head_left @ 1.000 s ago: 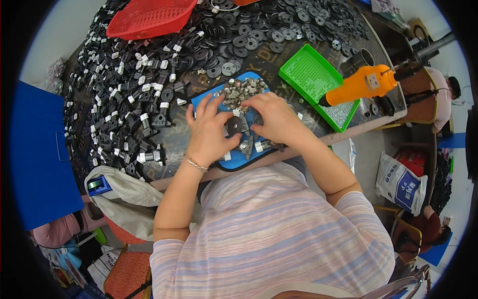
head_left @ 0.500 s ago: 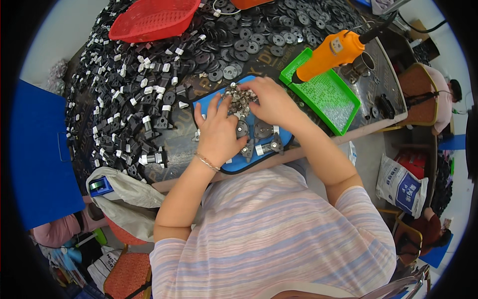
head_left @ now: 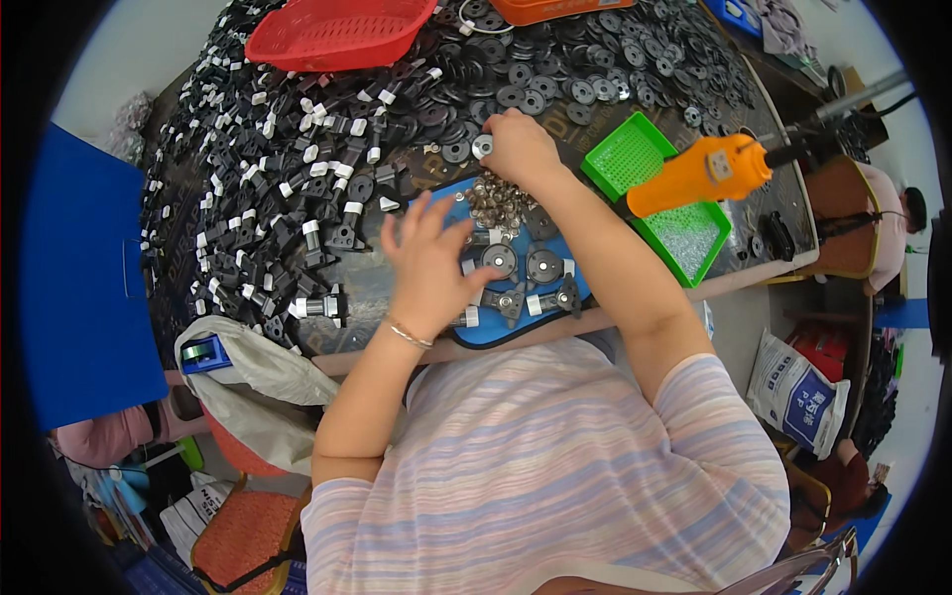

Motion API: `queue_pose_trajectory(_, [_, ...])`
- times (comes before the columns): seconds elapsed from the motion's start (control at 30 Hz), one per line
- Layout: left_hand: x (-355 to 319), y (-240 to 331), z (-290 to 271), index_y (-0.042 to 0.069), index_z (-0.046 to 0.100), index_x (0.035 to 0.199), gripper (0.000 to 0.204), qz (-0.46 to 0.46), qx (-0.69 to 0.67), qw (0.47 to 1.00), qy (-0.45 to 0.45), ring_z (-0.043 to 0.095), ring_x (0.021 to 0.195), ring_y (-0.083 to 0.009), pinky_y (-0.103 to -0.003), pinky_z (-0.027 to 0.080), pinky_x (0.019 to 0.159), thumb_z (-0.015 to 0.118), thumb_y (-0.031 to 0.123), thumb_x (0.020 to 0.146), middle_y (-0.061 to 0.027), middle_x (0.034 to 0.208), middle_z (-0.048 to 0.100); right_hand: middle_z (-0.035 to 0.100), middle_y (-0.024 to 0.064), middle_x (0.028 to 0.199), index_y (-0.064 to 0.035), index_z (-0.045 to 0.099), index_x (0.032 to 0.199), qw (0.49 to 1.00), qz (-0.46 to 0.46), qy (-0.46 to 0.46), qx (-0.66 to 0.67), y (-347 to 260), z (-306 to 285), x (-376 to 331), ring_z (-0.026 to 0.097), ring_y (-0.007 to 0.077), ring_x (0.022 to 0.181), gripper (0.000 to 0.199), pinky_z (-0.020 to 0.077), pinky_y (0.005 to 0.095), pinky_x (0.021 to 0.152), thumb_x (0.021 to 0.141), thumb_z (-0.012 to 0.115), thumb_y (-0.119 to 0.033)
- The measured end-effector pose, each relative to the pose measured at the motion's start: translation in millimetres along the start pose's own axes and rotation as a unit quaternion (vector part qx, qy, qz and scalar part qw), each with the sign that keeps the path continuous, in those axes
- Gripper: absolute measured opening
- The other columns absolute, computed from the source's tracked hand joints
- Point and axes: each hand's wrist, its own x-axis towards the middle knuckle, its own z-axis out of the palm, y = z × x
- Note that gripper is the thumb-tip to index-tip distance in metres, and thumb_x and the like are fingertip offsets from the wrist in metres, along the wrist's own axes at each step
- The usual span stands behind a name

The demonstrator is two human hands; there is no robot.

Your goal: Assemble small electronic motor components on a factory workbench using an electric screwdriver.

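The right hand (head_left: 521,154) reaches to the near edge of the heaped black discs (head_left: 650,74), its fingers bent and partly hidden by its own back. A pale-centred disc (head_left: 483,147) lies at its fingertips; it looks pinched there, though I cannot tell whether the grip is closed on it. The left hand (head_left: 430,266) is spread wide and holds nothing visible, covering part of the blue mat (head_left: 486,334) and whatever lies underneath. On the mat, two dark discs (head_left: 544,266) sit side by side above black brackets (head_left: 504,302), with small metal parts (head_left: 499,203) heaped beyond; the right forearm hides the mat's far right corner. The orange driver (head_left: 704,178) hangs across the green tray (head_left: 617,139), masking its middle. The red basket (head_left: 337,40) and the orange container (head_left: 560,12) are cut off at the top.

The table (head_left: 362,273) is dark, scuffed and printed with pale lettering, its left side buried in black-and-white parts (head_left: 288,188). Around it stand a blue panel (head_left: 94,288), a red chair (head_left: 243,531), a white sack (head_left: 798,392) and, at the right, a seated person (head_left: 881,213), blurred by the lens rim.
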Motion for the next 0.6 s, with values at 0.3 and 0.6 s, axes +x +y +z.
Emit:
queue_pose_trajectory(0.3, [-7.5,-41.0,-15.5,0.011,0.064,0.097,0.041,-0.069,-0.005,0.995,0.068,0.039,0.119,-0.0276,-0.045,0.022,0.099,0.076,0.024,0.060,-0.0068,0.119,0.052,0.058,0.0100,0.082,-0.0055,0.061,0.085,0.980,-0.112,0.070,0.150,-3.2,-17.9,-36.4,0.060,0.0250,0.081,0.014,0.0478,0.0341,0.071,0.071,0.065,-0.009])
queue_pose_trajectory(0.6, [-6.3,-34.9,-13.3,0.011,0.060,0.106,0.054,-0.064,-0.095,0.993,0.001,0.038,0.121,-0.0290,-0.043,0.024,0.099,0.079,0.016,0.056,-0.0076,0.122,0.050,0.064,0.0049,0.089,-0.0064,0.059,0.071,0.904,-0.373,-0.085,0.191,4.4,-3.9,-63.1,0.060,0.0250,0.085,0.013,0.0488,0.0338,0.072,0.064,0.058,0.005])
